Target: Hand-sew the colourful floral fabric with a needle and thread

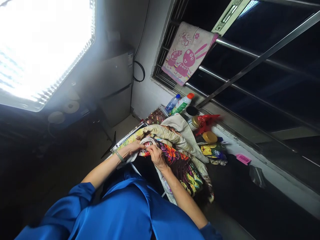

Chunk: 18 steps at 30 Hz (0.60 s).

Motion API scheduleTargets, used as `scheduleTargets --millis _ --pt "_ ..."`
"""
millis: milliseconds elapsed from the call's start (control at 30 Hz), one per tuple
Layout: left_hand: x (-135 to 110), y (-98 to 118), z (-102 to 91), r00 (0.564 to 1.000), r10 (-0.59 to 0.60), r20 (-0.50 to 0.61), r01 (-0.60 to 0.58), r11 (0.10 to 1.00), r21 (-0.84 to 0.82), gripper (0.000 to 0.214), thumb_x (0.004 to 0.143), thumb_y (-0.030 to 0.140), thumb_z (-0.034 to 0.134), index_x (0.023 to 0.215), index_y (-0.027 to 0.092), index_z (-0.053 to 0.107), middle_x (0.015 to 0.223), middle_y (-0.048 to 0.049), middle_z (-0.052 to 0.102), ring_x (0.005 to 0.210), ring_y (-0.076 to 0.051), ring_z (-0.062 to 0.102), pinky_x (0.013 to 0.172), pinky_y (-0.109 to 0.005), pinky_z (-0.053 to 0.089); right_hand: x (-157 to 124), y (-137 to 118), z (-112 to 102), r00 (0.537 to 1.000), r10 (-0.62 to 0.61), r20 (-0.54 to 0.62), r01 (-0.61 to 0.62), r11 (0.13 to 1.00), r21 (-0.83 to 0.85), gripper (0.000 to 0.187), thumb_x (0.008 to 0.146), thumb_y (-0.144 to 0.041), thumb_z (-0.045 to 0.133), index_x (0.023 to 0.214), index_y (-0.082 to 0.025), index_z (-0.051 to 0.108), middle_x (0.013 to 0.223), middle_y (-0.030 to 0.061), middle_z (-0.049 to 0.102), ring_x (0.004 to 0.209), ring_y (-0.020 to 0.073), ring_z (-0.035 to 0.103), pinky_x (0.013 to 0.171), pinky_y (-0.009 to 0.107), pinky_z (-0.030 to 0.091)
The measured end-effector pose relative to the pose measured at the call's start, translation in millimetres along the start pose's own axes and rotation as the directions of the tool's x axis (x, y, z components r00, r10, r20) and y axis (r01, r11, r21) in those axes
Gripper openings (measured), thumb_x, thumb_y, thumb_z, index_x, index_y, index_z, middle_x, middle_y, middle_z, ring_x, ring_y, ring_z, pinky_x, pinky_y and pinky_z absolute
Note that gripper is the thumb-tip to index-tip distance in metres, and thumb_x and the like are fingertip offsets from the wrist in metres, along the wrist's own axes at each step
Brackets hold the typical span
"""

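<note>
A large piece of embroidered cloth [171,155], patterned with orange and red flowers on dark brown and with pale margins, lies bunched across my lap and the table edge. My left hand [133,149], with a bangle at the wrist, is closed on a gathered fold of it. Close beside, my right hand [157,158] has its fingers pinched together against the cloth's bright patch. Whatever is between those fingertips is too small to make out. A pale plain part of the cloth [186,130] spreads toward the window side.
By the wall stand a blue-capped bottle [173,102], an orange-capped bottle [183,104] and lidded jars [209,137]. A red plastic bag [207,122] lies among them. A pink printed towel [188,53] hangs on the window bars. A bright lamp [45,43] looms upper left, before a fridge [115,83].
</note>
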<state>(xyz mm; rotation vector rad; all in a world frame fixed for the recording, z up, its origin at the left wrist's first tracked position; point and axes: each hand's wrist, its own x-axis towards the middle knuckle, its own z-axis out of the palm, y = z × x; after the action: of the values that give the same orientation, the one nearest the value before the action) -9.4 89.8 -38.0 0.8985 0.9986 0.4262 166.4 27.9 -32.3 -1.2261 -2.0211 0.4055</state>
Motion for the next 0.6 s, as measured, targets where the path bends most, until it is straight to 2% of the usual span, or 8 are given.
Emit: scheduleTargets --millis 100,367,500,600 --pt "-0.7 0.2 2.8 0.999 -0.026 0.045 0.028 0.999 -0.039 0.01 0.06 0.02 0.074 0.063 0.015 0.065 0.055 0.0013 0.055 0.054 -0.011 0.044 0.05 -0.024 0.035 -1.9 0.2 3.7 0.999 0.043 -0.007 -0.043 0.999 0.021 0.021 0.099 -0.023 0.049 0.084 -0.022 0.064 0.074 0.0043 0.065 0.068 0.0198 0.063 0.064 0.03 0.051" --pt "-1.7 2.2 9.8 0.999 -0.036 -0.031 0.034 0.997 -0.073 0.01 0.056 0.016 0.076 0.063 0.014 0.069 0.059 0.0013 0.062 0.055 -0.011 0.048 0.054 -0.024 0.04 -4.1 -3.1 1.7 0.997 0.069 0.029 -0.071 0.993 0.09 0.017 0.092 -0.015 0.055 0.089 -0.023 0.07 0.079 0.0042 0.07 0.076 0.0207 0.067 0.074 0.033 0.055" --pt "-5.8 7.2 13.8 0.998 -0.048 -0.051 0.044 0.996 -0.073 0.01 0.056 0.016 0.077 0.057 0.015 0.067 0.055 0.0013 0.06 0.055 -0.012 0.049 0.052 -0.024 0.039 -3.0 -7.9 5.0 0.986 0.164 -0.009 -0.161 0.977 0.142 0.02 0.086 -0.011 0.056 0.091 -0.023 0.072 0.077 0.0033 0.071 0.071 0.0196 0.066 0.07 0.031 0.055" --pt "-8.5 9.5 18.5 0.995 -0.068 -0.077 0.06 0.992 -0.109 0.013 0.055 0.013 0.077 0.054 0.016 0.064 0.053 0.001 0.059 0.056 -0.014 0.052 0.053 -0.025 0.042 -1.9 -12.8 8.2 0.975 0.222 -0.015 -0.218 0.964 0.152 0.018 0.084 -0.011 0.057 0.083 -0.022 0.071 0.077 0.0035 0.071 0.07 0.0196 0.065 0.07 0.031 0.054"
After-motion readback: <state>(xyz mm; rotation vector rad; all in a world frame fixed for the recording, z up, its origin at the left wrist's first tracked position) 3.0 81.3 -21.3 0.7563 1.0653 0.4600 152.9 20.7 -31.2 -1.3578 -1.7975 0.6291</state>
